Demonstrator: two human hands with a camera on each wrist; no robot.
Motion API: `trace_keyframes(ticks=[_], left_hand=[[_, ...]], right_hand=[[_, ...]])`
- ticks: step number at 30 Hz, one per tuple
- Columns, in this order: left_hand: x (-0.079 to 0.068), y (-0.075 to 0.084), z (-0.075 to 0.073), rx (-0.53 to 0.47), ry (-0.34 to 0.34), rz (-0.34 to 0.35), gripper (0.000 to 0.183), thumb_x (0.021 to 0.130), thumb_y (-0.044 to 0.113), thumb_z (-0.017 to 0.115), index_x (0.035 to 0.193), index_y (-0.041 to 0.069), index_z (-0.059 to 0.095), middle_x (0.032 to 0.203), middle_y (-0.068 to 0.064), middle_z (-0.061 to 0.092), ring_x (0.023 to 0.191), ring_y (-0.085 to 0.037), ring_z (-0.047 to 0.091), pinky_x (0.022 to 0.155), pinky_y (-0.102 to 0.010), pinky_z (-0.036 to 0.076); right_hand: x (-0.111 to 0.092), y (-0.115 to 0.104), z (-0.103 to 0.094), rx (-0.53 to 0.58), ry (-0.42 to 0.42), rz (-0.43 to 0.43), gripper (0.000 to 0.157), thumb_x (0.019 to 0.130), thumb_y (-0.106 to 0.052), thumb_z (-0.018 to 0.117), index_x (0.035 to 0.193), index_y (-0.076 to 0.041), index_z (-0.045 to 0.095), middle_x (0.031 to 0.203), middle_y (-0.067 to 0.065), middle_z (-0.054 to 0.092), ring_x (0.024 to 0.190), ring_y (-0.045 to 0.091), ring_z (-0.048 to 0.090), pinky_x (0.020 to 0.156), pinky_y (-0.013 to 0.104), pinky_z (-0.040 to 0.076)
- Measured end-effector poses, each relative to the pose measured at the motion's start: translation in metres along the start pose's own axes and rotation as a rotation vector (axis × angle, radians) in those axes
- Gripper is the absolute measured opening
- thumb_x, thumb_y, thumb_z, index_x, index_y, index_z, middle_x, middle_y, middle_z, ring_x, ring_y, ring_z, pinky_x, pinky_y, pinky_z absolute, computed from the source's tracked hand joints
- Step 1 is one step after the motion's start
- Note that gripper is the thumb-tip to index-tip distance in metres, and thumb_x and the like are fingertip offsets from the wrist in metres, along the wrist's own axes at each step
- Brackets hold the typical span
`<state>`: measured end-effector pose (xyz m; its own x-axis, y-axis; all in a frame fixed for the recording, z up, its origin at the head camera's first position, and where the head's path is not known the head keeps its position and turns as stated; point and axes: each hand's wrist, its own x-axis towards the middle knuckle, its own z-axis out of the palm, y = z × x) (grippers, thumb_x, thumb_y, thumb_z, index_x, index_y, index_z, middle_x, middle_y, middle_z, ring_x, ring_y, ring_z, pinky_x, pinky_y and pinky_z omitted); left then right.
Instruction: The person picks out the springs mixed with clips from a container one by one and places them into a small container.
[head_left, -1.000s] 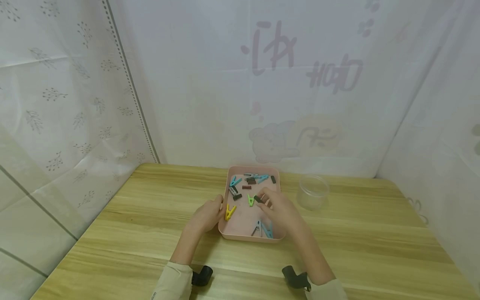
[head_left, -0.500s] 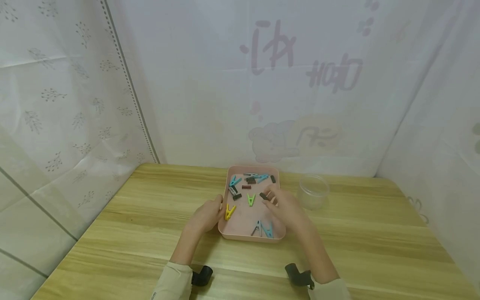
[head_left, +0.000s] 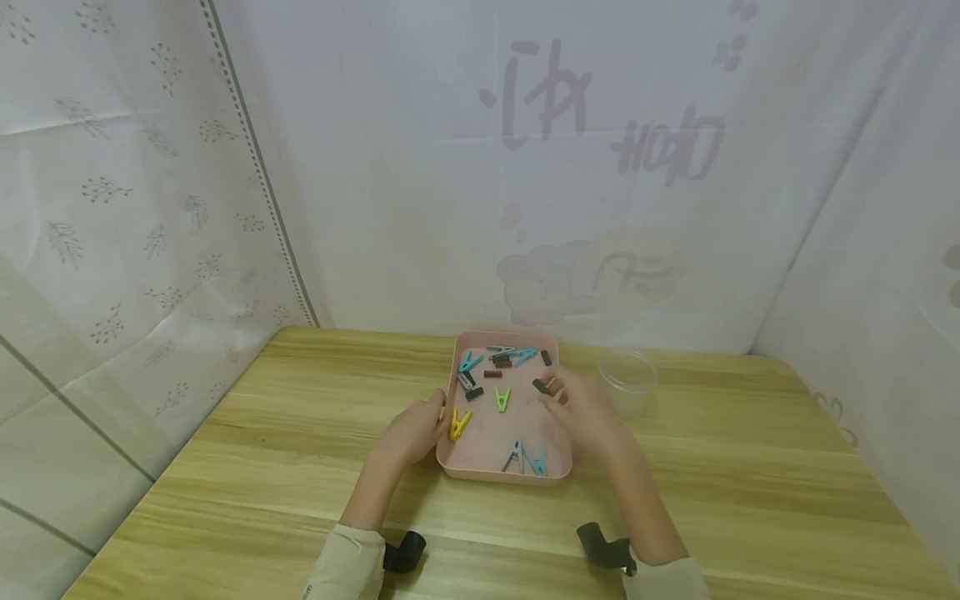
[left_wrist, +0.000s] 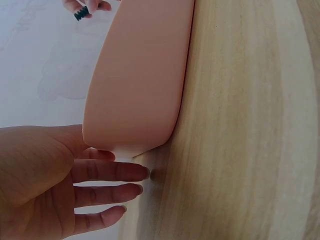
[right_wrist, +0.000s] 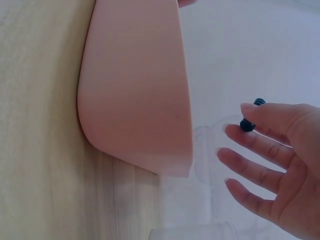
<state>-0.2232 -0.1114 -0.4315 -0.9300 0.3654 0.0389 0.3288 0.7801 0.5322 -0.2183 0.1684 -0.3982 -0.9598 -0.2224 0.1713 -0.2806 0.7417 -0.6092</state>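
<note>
A pink tray [head_left: 504,478] stands on the wooden table with small parts inside. My left hand [head_left: 415,429] holds its left edge; in the left wrist view thumb and index finger meet the tray wall [left_wrist: 137,70], the other fingers stretched out beside it. Above the tray's right side, my right hand [head_left: 585,408] pinches a small dark ribbed spring [right_wrist: 247,124] between thumb and index finger, its other fingers loosely extended. Nearby in the tray lie a green clip [head_left: 502,400], a yellow clip [head_left: 460,425], a dark red spring [head_left: 492,374] and several blue and grey clips.
To the right of the tray a clear round plastic container [head_left: 628,383] stands on the wooden table [head_left: 750,467]. A white printed curtain [head_left: 420,192] hangs behind the table's far edge.
The right hand has moved right and slightly away from me, carrying the dark spring from beside the green clip toward the tray's right wall. The left hand has stayed at the tray.
</note>
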Motion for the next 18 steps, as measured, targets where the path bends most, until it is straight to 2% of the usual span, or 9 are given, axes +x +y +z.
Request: trace_keyframes(ticks=[4,11,18], left_hand=[[0.000,-0.001,0.001,0.000,-0.002,-0.002,0.014,0.111,0.013,0.048,0.103,0.004,0.054,0.076,-0.007,0.059,0.060,-0.016,0.047,0.055,-0.029,0.038],[0.000,-0.001,0.001,-0.008,0.002,0.000,0.014,0.112,0.014,0.047,0.106,0.003,0.055,0.077,-0.009,0.062,0.060,-0.016,0.047,0.054,-0.029,0.038],[0.000,-0.001,0.001,-0.011,0.006,0.009,0.015,0.111,0.013,0.048,0.106,0.002,0.055,0.075,-0.008,0.060,0.059,-0.016,0.046,0.054,-0.029,0.037]], right_hand=[[-0.001,0.002,-0.004,-0.026,0.019,-0.001,0.018,0.102,-0.011,0.068,0.120,-0.005,0.067,0.107,0.014,0.075,0.094,0.027,0.070,0.080,0.046,0.059],[-0.003,0.006,-0.011,-0.010,0.021,0.032,0.025,0.104,-0.014,0.065,0.127,-0.003,0.066,0.113,0.016,0.073,0.098,0.030,0.070,0.083,0.048,0.059],[-0.004,0.012,-0.016,-0.015,0.031,0.041,0.026,0.106,-0.018,0.063,0.127,-0.002,0.065,0.118,0.019,0.072,0.100,0.032,0.069,0.083,0.050,0.059]])
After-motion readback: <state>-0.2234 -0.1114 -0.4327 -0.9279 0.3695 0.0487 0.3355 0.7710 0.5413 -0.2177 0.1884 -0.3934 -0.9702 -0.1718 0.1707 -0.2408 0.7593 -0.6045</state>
